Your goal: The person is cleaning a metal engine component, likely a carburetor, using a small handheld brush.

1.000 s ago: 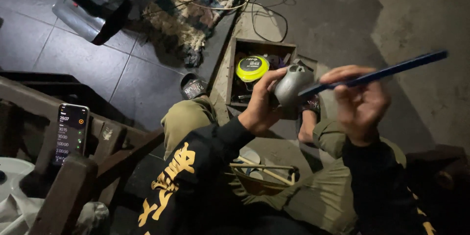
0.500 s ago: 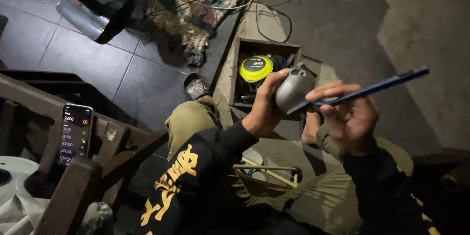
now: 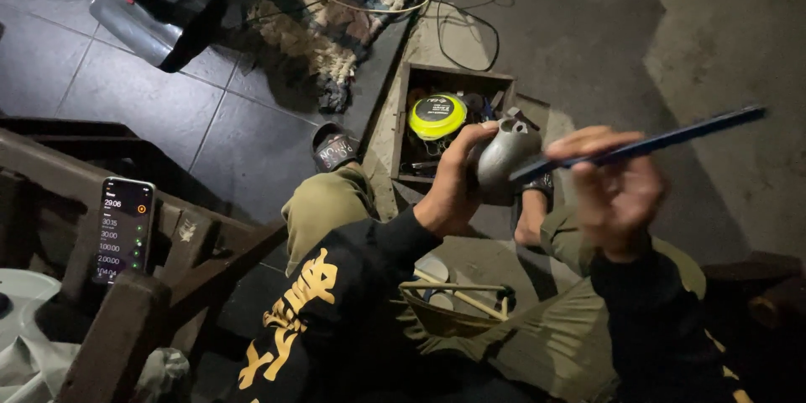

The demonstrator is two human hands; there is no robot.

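Above the person's lap, the left hand (image 3: 451,193) is gripping a grey metal part (image 3: 502,159), fingers wrapped around its side. Just beside it, the right hand (image 3: 617,193) is pinching a long blue rod (image 3: 646,145), whose near end is touching the part. Below them on the floor, a wooden box (image 3: 403,117) is holding a yellow tape reel (image 3: 437,116). At far left, a phone (image 3: 122,229) is leaning on a wooden frame (image 3: 201,260).
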